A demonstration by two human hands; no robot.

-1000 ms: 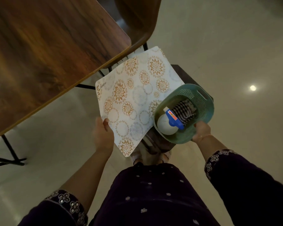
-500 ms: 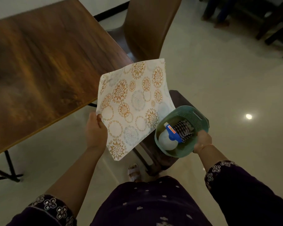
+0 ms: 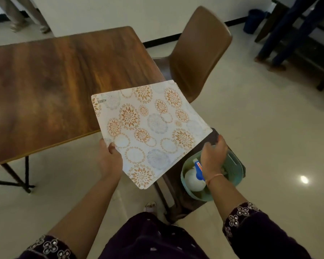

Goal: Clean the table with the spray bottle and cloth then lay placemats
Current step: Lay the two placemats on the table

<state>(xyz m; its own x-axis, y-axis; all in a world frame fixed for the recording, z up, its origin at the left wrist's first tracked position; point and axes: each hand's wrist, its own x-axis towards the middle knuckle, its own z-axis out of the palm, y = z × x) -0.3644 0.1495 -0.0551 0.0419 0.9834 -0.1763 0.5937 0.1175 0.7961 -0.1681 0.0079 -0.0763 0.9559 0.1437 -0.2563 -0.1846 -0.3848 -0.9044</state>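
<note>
Head view: at left, the left hand (image 3: 109, 161) pinches the placemats (image 3: 150, 128) by their near corner, thumb on top. It holds them tilted in the air over the bench's near right corner, probably because the wood has not been wiped yet. Further right, the right hand (image 3: 212, 156) hangs loose-fingered over the green basket (image 3: 234, 165), gripping nothing that shows. The basket sits on a dark stool (image 3: 214, 134) and keeps the spray bottle (image 3: 194, 179) within reach. The cloth is hidden under that hand. The bench (image 3: 54, 81) has a dark wood-grain top on thin black legs. A brown chair (image 3: 198, 53) stands at its right end. The pale tiled floor (image 3: 269, 128) is glossy and mirrors a lamp.
</note>
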